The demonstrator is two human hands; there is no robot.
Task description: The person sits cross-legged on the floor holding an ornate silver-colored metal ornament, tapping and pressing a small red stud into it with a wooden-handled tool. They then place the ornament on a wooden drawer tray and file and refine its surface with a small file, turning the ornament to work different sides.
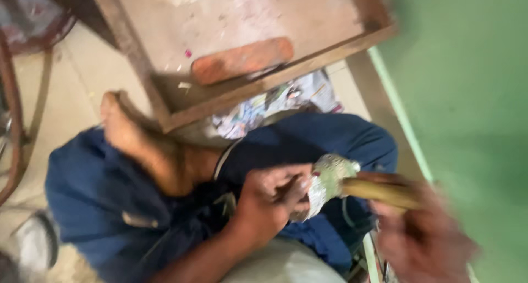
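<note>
I sit cross-legged on the floor in blue trousers, a bare foot (pixel 124 126) up by my knee. My left hand (pixel 272 198) is closed around a small sparkly pale-green and silver piece (pixel 327 178) held over my lap. My right hand (pixel 423 233), heavily blurred, grips a yellowish-brown stick-like tool (pixel 379 189) whose end touches that piece. The piece's exact shape is unclear because of motion blur.
A low wooden work board (pixel 264 19) with a raised rim lies just ahead, an orange-brown oblong block (pixel 242 60) on it. Crumpled printed paper (pixel 264 107) lies under its near edge. A green wall (pixel 473 96) rises to the right. Dark curved bars (pixel 14 123) stand at left.
</note>
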